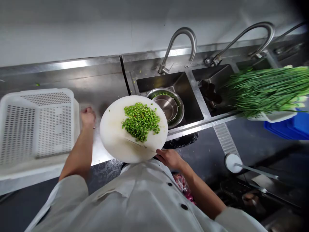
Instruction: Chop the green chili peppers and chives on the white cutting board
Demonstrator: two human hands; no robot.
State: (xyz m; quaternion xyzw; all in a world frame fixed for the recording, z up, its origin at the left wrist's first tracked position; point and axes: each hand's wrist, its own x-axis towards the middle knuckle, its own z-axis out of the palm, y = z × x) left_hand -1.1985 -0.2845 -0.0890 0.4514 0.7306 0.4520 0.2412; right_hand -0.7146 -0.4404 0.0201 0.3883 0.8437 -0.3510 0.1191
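A round white cutting board carries a heap of chopped green pieces. It lies at the counter's front edge, its right side near the sink. My right hand is closed at the board's lower right edge, round the handle end of a knife whose thin blade lies along the board. My left hand is over the steel counter, between the board and a white perforated basket; its fingers are curled and blurred, and whether something is in them cannot be made out.
Metal bowls sit in the left sink basin, under a curved faucet. Long green stalks fill a white basket at the right, above a blue container. A second faucet stands behind.
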